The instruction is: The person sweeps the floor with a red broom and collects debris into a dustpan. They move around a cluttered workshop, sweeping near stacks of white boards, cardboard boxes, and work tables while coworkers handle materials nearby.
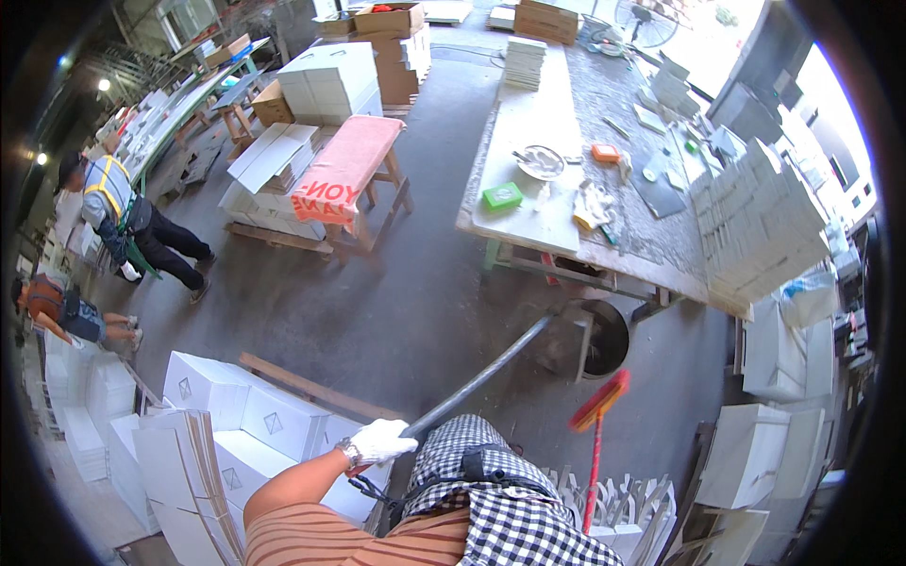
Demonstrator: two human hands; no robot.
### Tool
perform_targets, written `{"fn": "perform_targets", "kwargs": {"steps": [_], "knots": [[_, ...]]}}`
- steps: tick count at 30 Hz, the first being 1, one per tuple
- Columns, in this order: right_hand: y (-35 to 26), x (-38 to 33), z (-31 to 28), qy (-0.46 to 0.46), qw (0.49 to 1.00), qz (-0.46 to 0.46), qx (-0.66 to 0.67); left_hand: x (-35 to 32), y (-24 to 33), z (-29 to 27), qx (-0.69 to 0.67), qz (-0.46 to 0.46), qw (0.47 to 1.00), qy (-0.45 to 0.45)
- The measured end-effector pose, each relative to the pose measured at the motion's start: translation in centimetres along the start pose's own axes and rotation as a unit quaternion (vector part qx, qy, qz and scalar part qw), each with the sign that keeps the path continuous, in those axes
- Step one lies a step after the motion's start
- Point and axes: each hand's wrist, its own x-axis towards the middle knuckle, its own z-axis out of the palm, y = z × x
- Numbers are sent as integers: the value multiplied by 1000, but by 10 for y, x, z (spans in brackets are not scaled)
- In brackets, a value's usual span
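The left hand [380, 440], in a white work glove with a watch at the wrist, is closed around the near end of a long grey metal pole [481, 377], which slants up and away over the concrete floor [377, 302] toward a black bucket [604, 338] standing under the edge of the long workbench [528, 141]. The far end of the pole meets a grey, plate-like piece just beside the bucket, so this looks like a scraper or shovel at work, though the view is too small there to tell which. The right hand is not in view; it is likely hidden behind the checked cloth [500, 500] at the person's front. As a judgement, the job seems to be mid-course: the tool is held and its far end is down by the bucket, the floor around it shows as a plain grey surface with no obvious pile, and how much is left to move I cannot say. A red-headed broom [598, 401] stands apart to the right, untouched, near a rack of white tiles. White cartons [245, 415] are stacked just to the left of the gloved hand. Two other people work well apart at the far left.
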Motion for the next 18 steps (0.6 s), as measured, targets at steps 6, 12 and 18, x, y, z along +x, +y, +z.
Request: {"fn": "perform_targets", "kwargs": {"steps": [6, 12, 18], "knots": [[-64, -3, 26, -27, 994, -1, -102, 12, -66, -4, -204, -36, 977, 41], [-119, -6, 53, -69, 976, -10, -208, 37, -131, -15, -523, -84, 846, 68], [-199, -22, 71, -152, 936, -67, -311, 16, -207, -10, -664, -115, 718, 171]]}}
